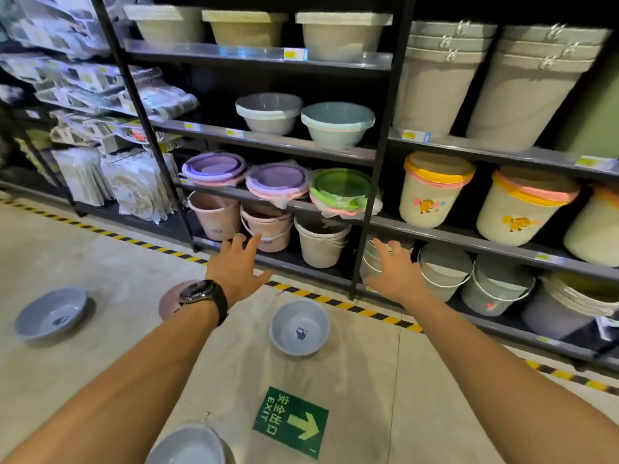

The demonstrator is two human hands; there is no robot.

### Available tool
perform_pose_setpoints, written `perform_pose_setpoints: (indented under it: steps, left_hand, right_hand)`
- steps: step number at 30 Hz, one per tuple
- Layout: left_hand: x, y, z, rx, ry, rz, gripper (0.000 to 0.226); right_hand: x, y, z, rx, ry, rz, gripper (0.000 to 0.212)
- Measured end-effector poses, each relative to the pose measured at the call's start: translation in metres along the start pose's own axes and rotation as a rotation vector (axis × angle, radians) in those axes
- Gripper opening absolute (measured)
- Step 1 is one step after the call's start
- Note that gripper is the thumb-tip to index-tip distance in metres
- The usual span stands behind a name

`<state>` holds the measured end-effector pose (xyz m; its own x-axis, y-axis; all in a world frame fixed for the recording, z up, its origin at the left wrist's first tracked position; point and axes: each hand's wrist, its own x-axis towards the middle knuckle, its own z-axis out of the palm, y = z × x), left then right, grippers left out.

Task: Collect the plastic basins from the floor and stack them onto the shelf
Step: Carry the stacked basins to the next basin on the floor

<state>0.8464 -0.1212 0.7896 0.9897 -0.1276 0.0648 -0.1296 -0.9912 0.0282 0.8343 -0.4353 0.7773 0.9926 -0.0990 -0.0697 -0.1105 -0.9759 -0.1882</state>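
Several plastic basins lie on the floor: a grey-blue basin (299,327) between my arms, another grey-blue basin (51,312) at the far left, a pink basin (170,301) partly hidden behind my left wrist, and a grey basin (189,445) at the bottom edge. My left hand (238,267), with a watch on the wrist, is stretched forward with spread fingers and holds nothing. My right hand (395,271) is likewise open and empty, held out toward the lower shelf (268,142). Two stacked basins (336,123) stand on the middle shelf.
The dark metal shelving holds buckets (432,190), lidded tubs (340,190) and pails (321,242) on every level. Yellow-black hazard tape (345,304) runs along the shelf foot. A green exit sticker (290,421) is on the floor. Packaged goods hang at the left.
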Motion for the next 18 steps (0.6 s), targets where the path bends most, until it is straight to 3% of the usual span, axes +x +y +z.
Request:
perform_pose_setpoints:
  steps: [8,18]
  left_hand:
    - [0.082,-0.033,0.039,0.043,-0.057,-0.039,0.082]
    - [0.265,-0.085,0.117,-0.086,-0.116,0.071,0.078]
  right_hand:
    - [0.086,-0.018,0.032,-0.02,-0.04,-0.054,0.093]
    - [0.242,-0.07,0.08,-0.01,-0.106,0.076,0.091]
